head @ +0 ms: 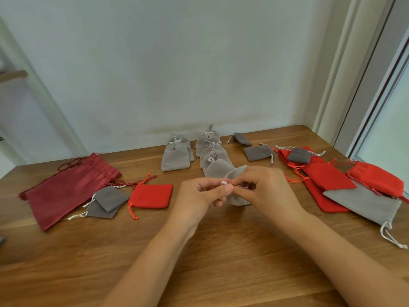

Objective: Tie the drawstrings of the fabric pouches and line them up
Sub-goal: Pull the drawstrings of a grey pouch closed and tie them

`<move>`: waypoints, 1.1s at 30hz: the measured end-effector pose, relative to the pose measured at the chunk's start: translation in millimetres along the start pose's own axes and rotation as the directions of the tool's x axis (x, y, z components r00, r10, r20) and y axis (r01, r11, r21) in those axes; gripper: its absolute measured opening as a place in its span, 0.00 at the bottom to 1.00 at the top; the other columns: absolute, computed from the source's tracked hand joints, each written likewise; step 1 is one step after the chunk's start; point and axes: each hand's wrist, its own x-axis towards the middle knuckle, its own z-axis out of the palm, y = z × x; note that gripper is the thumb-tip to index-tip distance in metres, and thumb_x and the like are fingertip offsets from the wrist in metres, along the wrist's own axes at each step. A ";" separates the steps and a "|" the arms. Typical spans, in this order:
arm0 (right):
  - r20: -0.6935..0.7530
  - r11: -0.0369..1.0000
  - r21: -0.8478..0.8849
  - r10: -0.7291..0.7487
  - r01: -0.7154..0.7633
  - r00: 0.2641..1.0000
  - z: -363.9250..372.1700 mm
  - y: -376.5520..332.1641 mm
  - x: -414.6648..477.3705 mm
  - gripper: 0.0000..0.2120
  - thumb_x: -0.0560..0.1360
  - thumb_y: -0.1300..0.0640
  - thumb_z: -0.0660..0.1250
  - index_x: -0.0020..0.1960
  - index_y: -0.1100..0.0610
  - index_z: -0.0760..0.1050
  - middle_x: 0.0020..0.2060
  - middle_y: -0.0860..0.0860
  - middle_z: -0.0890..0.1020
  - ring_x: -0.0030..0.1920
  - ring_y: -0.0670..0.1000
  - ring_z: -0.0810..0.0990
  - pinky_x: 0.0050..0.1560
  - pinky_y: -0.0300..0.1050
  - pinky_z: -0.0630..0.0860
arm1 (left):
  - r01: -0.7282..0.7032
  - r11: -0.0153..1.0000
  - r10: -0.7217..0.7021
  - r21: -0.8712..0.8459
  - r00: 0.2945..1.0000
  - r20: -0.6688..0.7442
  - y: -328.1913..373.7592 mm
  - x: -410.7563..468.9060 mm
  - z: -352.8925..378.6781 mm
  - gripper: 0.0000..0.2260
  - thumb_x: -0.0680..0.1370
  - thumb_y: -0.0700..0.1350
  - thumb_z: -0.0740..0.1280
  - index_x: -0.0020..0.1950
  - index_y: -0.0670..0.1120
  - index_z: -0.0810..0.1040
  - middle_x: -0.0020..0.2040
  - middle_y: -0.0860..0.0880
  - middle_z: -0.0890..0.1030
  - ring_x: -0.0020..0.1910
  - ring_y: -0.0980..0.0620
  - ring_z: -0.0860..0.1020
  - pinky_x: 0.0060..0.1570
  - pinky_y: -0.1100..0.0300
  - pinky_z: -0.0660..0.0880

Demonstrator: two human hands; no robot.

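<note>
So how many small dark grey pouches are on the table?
5 dark grey pouches: two overlapping at left, two at back right, one on the red pouches. Others may be hidden underneath.

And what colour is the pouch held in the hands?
The pouch is light grey; head view shows it.

The left hand (199, 197) and right hand (266, 188) are bare with short nails; both forearms (152, 253) are sleeveless.

Plain pale wall (177, 63) behind, faint stain along bottom edge. Wooden table (221, 267), brown plank grain, set against wall. Pale frame (340, 74) in right corner, window (394, 134) beside it, bright daylight coming through. Wooden shelf (13, 75) edge far left, blurry.
</note>
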 end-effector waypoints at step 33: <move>0.017 0.971 0.035 -0.236 0.236 0.972 -3.8 -5.9 -1.4 0.05 0.69 0.54 0.76 0.43 0.55 0.85 0.37 0.46 0.83 0.37 0.36 0.76 0.39 0.27 0.70 | 0.236 0.968 -0.215 -0.080 0.953 0.214 20.1 1.9 -27.9 0.05 0.65 0.38 0.71 0.40 0.41 0.82 0.31 0.46 0.82 0.28 0.58 0.79 0.26 0.70 0.73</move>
